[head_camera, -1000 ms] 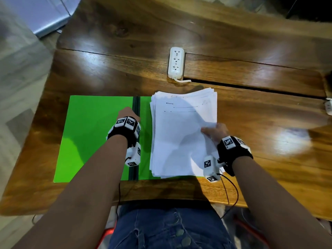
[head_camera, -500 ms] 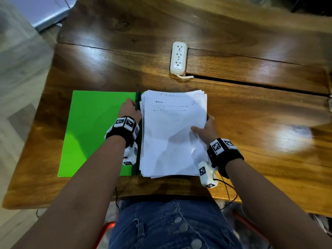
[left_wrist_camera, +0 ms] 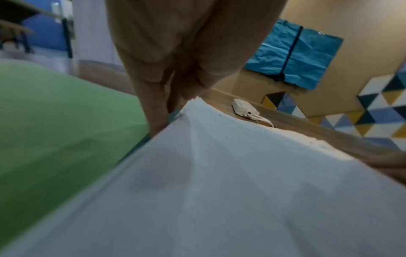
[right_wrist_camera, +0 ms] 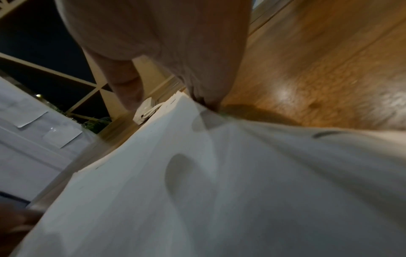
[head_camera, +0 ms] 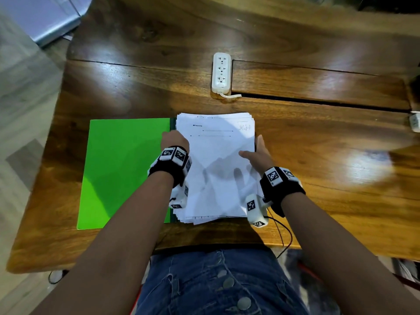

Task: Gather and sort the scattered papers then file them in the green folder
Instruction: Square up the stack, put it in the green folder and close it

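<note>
The green folder [head_camera: 127, 169] lies open on the wooden table, its left flap bare. A stack of white papers [head_camera: 216, 155] covers its right half, edges slightly uneven. My left hand [head_camera: 173, 140] is at the stack's left edge by the spine, and in the left wrist view its fingers [left_wrist_camera: 153, 107] point straight down against that edge beside the folder [left_wrist_camera: 54, 113]. My right hand [head_camera: 258, 151] is at the stack's right edge, thumb over the top sheet. The right wrist view shows its fingers [right_wrist_camera: 206, 83] straight against the paper edge [right_wrist_camera: 219, 156].
A white power strip [head_camera: 221, 72] lies just beyond the stack, its cable running into a slot in the table [head_camera: 318, 155]. The table's front edge is right below the folder. A small white object [head_camera: 414, 121] sits at the far right edge.
The stack has slid left up to the folder's spine. My right hand moved from on top of the papers to their right edge; my left hand came against their left edge.
</note>
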